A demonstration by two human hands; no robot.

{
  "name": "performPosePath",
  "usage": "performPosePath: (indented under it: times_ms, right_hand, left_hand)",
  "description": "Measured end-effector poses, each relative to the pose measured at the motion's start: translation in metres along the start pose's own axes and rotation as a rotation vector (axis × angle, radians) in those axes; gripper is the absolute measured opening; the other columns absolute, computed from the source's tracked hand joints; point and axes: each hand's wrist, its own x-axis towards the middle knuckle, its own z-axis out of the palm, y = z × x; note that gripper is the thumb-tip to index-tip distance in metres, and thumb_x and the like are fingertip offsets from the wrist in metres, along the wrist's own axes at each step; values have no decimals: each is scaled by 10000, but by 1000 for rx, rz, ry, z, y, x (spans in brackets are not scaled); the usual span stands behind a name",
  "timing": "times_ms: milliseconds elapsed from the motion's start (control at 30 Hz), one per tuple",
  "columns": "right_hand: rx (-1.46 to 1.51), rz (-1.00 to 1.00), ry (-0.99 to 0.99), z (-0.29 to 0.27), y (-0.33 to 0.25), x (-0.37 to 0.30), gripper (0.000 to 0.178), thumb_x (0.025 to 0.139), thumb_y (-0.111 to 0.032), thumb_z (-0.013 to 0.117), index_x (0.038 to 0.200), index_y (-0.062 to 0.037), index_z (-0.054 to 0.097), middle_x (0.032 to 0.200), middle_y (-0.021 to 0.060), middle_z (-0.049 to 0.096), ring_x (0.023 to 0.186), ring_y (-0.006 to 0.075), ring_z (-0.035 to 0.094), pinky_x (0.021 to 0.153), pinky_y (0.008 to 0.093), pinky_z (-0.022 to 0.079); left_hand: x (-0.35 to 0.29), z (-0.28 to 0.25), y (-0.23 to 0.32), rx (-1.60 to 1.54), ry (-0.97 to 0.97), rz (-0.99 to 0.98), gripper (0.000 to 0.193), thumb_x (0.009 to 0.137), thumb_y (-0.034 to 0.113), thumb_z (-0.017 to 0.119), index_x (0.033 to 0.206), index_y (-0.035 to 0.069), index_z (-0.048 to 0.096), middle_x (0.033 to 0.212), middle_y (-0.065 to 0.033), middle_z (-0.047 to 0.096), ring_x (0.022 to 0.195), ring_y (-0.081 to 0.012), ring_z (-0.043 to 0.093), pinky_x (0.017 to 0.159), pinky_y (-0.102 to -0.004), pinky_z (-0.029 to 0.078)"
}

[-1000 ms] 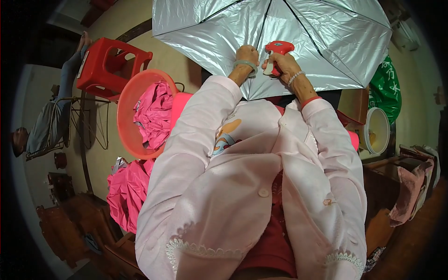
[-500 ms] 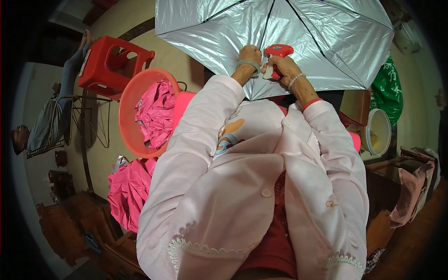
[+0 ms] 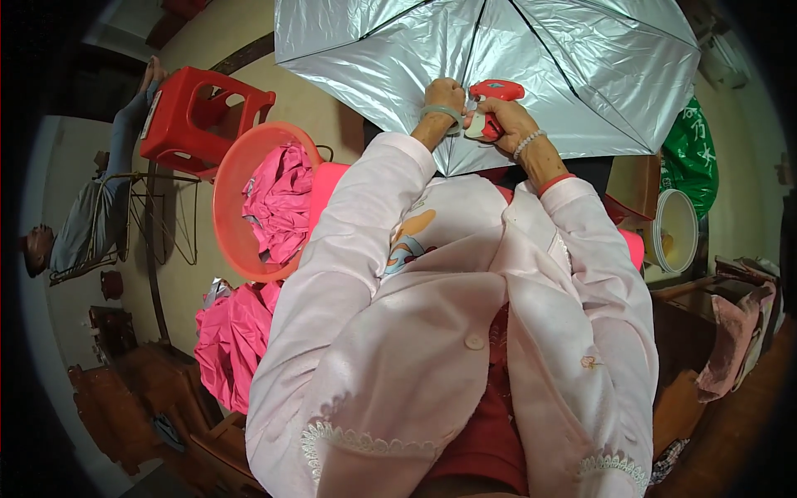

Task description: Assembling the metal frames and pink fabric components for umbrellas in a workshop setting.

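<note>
A silver-lined umbrella canopy (image 3: 573,58) with dark ribs is spread open in front of me. At its near part, my left hand (image 3: 444,94) is closed on the umbrella beside a rib; the fingertips are mostly hidden behind the hand. Just to the right, my right hand (image 3: 513,121) grips a red and white trigger tool (image 3: 496,90) shaped like a tagging gun. Its red body points toward the left hand, and its white lever lies under my fingers. What the tool's tip touches is too small to make out.
On my left stands an orange-red basin (image 3: 228,212) of pink fabric (image 3: 278,199), with more pink fabric (image 3: 237,344) below. Beyond is a red stool (image 3: 195,116). A person (image 3: 91,216) sits far left. On the right are a white bucket (image 3: 674,232) and green bag (image 3: 691,158).
The fingers of my right hand have tightened, and the tool's white lever has swung and tilted. My left hand stays in nearly the same place.
</note>
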Motion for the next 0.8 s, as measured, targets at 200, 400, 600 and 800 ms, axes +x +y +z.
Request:
performPosePath:
  times_ms: [200, 400, 600, 800]
  right_hand:
    - [11, 6, -15, -2, -1, -2, 290, 731, -3, 498, 1011, 44, 436, 839, 179, 587, 710, 283, 617, 685, 416, 528]
    - [90, 47, -28, -3, -1, -3, 289, 757, -29, 503, 1032, 26, 433, 868, 192, 592, 748, 292, 619, 705, 435, 523]
    - [173, 98, -126, -18, -2, 1, 281, 793, -67, 511, 1055, -6, 428, 883, 203, 591, 768, 307, 615, 720, 467, 516]
    - [187, 98, -191, -26, 0, 6, 289, 809, -90, 516, 1073, -13, 425, 889, 209, 589, 767, 322, 612, 734, 484, 512]
  left_hand:
    - [4, 2, -2, 13, -19, 11, 195, 736, 77, 483, 784, -10, 651, 613, -144, 619, 542, -215, 629, 579, -320, 507]
    - [10, 2, -10, 66, 8, 35, 196, 736, 100, 488, 751, 1, 656, 604, -129, 621, 537, -215, 625, 570, -316, 505]
    - [8, -3, -2, 21, -103, -80, 214, 738, 123, 489, 655, 8, 649, 547, -103, 607, 503, -202, 609, 551, -310, 501]
    - [12, -2, -6, 44, -120, -56, 247, 741, 131, 480, 594, 8, 634, 480, -88, 577, 468, -189, 592, 532, -302, 496]
